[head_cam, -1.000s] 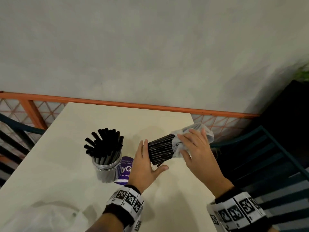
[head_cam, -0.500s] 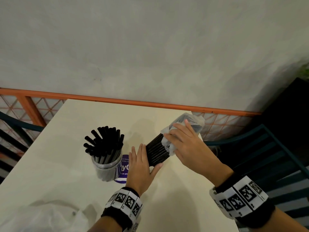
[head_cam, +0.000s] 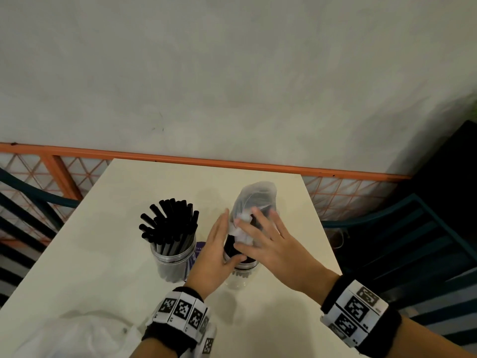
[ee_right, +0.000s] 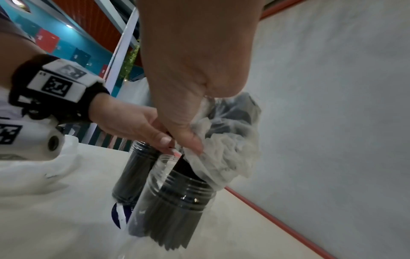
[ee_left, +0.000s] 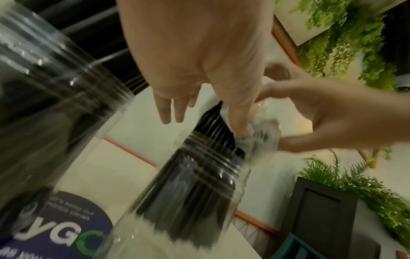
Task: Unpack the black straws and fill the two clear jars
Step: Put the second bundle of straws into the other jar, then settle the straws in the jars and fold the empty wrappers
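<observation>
Two clear jars stand on the cream table. The left jar is packed with upright black straws. In the right jar stands a bundle of black straws, its lower end inside and short of the bottom. A crumpled clear wrapper covers its top. My right hand grips the wrapped upper part. My left hand has straight fingers beside the bundle, and its thumb presses the bundle just above the rim.
A purple round sticker lies on the table between the jars. An empty plastic bag lies at the near left corner. An orange rail runs behind the table, and dark teal chairs flank it.
The bundle has swung from lying slanted above the table to upright, and its bare end has gone down into the right jar. Both hands came nearer with it.
</observation>
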Tool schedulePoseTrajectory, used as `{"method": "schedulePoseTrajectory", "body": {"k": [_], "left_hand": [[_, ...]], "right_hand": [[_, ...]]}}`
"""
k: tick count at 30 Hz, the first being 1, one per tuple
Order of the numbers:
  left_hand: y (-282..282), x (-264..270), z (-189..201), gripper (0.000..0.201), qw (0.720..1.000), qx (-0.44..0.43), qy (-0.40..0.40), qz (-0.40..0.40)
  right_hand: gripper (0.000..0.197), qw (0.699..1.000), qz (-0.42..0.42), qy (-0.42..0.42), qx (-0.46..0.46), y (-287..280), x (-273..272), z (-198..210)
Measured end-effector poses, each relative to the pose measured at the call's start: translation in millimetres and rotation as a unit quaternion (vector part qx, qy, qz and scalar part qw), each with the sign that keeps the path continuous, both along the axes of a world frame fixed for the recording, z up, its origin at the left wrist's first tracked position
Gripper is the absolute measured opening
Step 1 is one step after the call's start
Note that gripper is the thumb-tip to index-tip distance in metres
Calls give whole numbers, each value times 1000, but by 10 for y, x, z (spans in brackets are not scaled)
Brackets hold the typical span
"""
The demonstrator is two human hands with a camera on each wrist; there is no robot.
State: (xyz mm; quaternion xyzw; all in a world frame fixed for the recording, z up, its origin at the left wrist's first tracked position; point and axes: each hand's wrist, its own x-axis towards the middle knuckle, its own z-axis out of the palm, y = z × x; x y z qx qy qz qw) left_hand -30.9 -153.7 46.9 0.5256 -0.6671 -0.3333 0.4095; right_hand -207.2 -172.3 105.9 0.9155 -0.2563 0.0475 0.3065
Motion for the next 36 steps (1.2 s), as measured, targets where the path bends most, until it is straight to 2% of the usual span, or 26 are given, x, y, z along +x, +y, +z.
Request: {"method": "schedulePoseTrajectory", "body": {"k": [2, 3, 5, 6, 8, 11, 13, 18, 20, 23, 26, 28, 29, 30, 32, 33, 36], "left_hand": [[-9, 66, 48, 85, 998, -40, -43, 5], [-13, 95, 55, 82, 997, -54, -51, 13], [-6, 139, 88, 74, 995, -77, -53, 33], [0, 152, 108, 69, 995, -81, -52, 40], [16, 159, 160, 59, 995, -79, -40, 48], [43, 126, 281, 35, 993, -100, -2, 64], [70, 90, 396, 27, 990, -111, 38, 81], [136, -15, 858, 26, 977, -123, 86, 149], [184, -26, 1049, 23, 973, -143, 87, 157], [312, -31, 1289, 15, 970, -143, 116, 156], [514, -20, 1405, 14, 969, -130, 138, 160], [695, 46, 1395, 23, 977, -108, 119, 142], [803, 97, 1380, 28, 983, -95, 97, 121], [917, 161, 1356, 32, 989, -85, 76, 97], [1155, 311, 1302, 36, 995, -55, 66, 57], [1267, 387, 1274, 37, 995, -30, 79, 45], [1568, 557, 1117, 52, 992, 57, 103, 49]], "right_hand": [[64, 998, -36, -57, -12, 46, -54, -115], [67, 993, -57, -98, -19, 70, -83, -179], [77, 971, -109, -214, -7, 139, -124, -291], [80, 950, -137, -280, 22, 170, -137, -333], [70, 900, -189, -380, 101, 231, -149, -390], [51, 866, -213, -427, 150, 263, -164, -429], [45, 846, -206, -463, 169, 252, -162, -370], [36, 764, -125, -585, 241, 207, -114, 135], [41, 758, -76, -591, 267, 228, -131, 370], [47, 771, -1, -533, 347, 353, -196, 623], [59, 757, 38, -480, 442, 520, -227, 685], [49, 759, 42, -465, 453, 611, -195, 636], [41, 752, 39, -467, 464, 655, -169, 603], [34, 731, 37, -477, 486, 703, -141, 569], [29, 670, 42, -498, 549, 815, -73, 489], [28, 650, 47, -501, 569, 870, -32, 444], [27, 635, 56, -489, 595, 1024, 94, 269]]}}
